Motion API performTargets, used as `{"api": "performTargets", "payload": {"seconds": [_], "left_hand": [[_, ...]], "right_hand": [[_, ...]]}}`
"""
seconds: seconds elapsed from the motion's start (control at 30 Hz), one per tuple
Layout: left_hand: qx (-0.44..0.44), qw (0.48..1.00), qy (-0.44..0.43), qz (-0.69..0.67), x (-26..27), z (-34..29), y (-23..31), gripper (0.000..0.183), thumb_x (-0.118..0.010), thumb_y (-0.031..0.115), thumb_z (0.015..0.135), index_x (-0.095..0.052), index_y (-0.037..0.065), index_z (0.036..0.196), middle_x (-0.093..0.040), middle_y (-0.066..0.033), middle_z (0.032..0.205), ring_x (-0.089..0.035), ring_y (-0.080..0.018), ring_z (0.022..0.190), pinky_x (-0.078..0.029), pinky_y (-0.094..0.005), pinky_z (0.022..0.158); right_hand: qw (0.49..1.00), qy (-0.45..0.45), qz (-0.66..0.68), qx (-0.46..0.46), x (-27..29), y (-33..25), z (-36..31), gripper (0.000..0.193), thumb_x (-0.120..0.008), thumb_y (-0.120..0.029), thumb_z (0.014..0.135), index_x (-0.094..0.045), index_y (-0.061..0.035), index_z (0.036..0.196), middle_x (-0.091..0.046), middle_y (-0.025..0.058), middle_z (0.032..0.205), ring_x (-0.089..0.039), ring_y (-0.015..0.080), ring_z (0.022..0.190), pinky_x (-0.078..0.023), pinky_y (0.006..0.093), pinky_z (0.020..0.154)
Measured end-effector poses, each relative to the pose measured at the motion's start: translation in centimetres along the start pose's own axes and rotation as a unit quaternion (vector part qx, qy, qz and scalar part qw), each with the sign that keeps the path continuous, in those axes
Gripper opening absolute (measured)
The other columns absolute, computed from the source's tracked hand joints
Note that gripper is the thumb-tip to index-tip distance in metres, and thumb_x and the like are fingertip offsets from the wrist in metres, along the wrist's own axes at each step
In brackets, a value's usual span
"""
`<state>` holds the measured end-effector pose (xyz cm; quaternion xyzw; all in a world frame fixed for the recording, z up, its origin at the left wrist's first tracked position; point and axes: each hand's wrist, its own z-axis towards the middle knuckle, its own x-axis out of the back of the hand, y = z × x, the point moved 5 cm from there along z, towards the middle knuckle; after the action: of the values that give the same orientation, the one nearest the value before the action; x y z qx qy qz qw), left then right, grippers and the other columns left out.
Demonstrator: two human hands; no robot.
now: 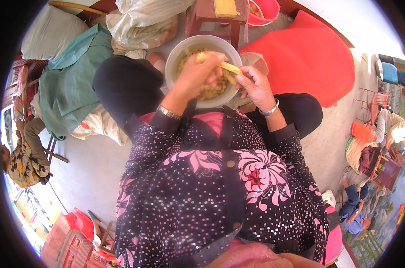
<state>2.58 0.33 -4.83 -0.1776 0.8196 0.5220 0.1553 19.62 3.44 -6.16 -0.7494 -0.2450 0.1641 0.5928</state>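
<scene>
A pale plastic bucket (172, 67) stands between my knees, partly filled with yellowish pieces (211, 92) whose kind I cannot make out. Above its opening, a long pale-yellow strip (229, 67) stretches between my two hands. My left hand (197, 75) is closed around the strip's left part, and its fingers are slightly blurred. At the strip's other end, my right hand (255, 85) pinches it between thumb and fingers over the bucket's right rim. Part of the bucket's contents is hidden beneath my hands.
Beyond the bucket is a dark red wooden stool (207, 13) with a red bucket (266, 17) beside it. Red cloth (303, 58) spreads to the right. Whitish sacks (142, 27) and a green cloth (73, 85) lie left. Other people sit at the far left and far right.
</scene>
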Motion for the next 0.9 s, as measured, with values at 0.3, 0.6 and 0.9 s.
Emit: {"api": "performTargets", "payload": {"seconds": [0.3, 0.6, 0.9], "left_hand": [[-0.018, 0.999, 0.04, 0.017, 1.1, 0.0, 0.8, 0.015, -0.06, 0.014, 0.09, -0.06, 0.002, 0.098, -0.051, 0.0019, 0.065, -0.035, -0.0005, 0.044, -0.031, -0.0168, 0.041], [-0.047, 0.995, 0.062, -0.054, 2.2, -1.1, 1.9, 0.012, -0.061, 0.013, 0.088, -0.06, 0.002, 0.091, -0.042, 0.0051, 0.062, -0.032, -0.0019, 0.048, -0.029, -0.0181, 0.043], [-0.132, 0.986, 0.093, -0.038, 1.1, -1.5, 6.9, 0.008, -0.06, 0.011, 0.087, -0.061, 0.003, 0.088, -0.042, 0.0045, 0.062, -0.033, -0.0022, 0.05, -0.033, -0.0199, 0.047]], "right_hand": [[0.997, -0.07, -0.016, -0.007, -2.8, -2.2, 1.4, 0.029, -0.056, -0.027, 0.092, -0.055, -0.0029, 0.109, -0.058, 0.0, 0.077, -0.057, 0.0054, 0.065, -0.046, 0.0192, 0.045], [0.99, -0.059, -0.103, 0.078, -1.8, -3.4, 1.5, 0.03, -0.054, -0.026, 0.092, -0.055, 0.0011, 0.08, -0.049, 0.0057, 0.065, -0.043, 0.0115, 0.06, -0.039, 0.0264, 0.059], [0.961, -0.028, -0.211, 0.174, 0.1, -9.1, 2.5, 0.028, -0.056, -0.028, 0.091, -0.056, -0.002, 0.08, -0.052, 0.0086, 0.06, -0.05, 0.0189, 0.053, -0.04, 0.0298, 0.054]]}}
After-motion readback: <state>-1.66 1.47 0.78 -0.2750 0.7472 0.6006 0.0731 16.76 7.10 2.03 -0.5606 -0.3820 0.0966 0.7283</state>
